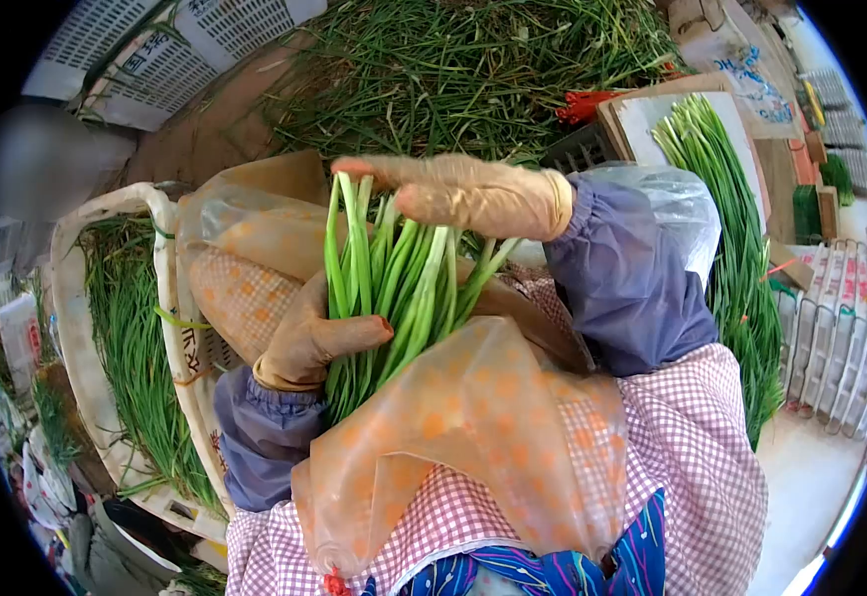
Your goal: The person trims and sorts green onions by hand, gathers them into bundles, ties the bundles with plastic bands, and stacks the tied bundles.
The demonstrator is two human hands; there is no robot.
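- Head view, and straight to the bunch (404, 278): up above the lap, between the two hands, pale ends pointing away from the body, green lengths running down towards the apron (453, 427).
- Closed round the lower part of the bunch with the gloved left hand (314, 343), thumb laid across the front, fingers mostly hidden behind the stalks.
- Over at the pale ends with the gloved right hand (473, 194): held out flat, fingers stretched straight, not wrapped round anything; seemingly touching the ends, though too blurred there to be sure.
- Off to the left, beside the left sleeve (270, 437): a white-rimmed basket (170, 298) with long greens (136, 348) inside.
- Out ahead, past the hands: loose greens (433, 79) spread over the ground, with white crates (170, 70) to their left.
- Across to the right, beyond the right sleeve (627, 263): a big bundle (731, 219), pale ends on a white board (642, 129), near some red ties (584, 104).
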